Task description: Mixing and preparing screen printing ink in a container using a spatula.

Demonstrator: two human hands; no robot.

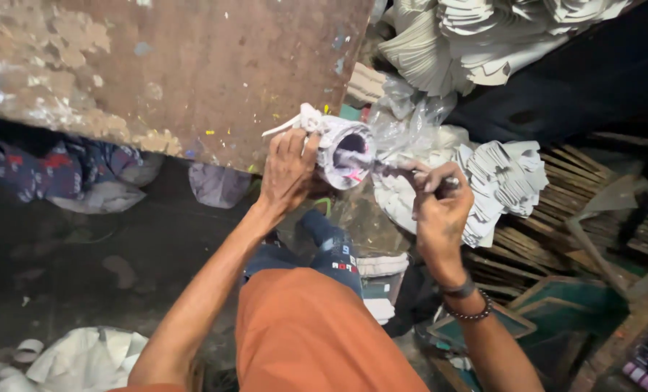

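My left hand (pixel 289 170) grips a rolled paper tube (pixel 344 151) made of printed sheets, its open end turned toward me, with a twisted paper tail at its far end. My right hand (pixel 440 199) pinches a thin dark stick-like tool (pixel 389 169) whose tip reaches the tube's mouth. Both hands work above my knee, which is clad in blue jeans (pixel 316 250) under an orange shirt (pixel 316 337).
A worn brown board (pixel 193 72) leans at the upper left. Stacks of cut white paper pieces (pixel 505 181) and crumpled clear plastic (pixel 411 116) lie just beyond my hands. Wooden slats (pixel 578 196) pile at the right, and white paper scraps (pixel 84 359) at the lower left.
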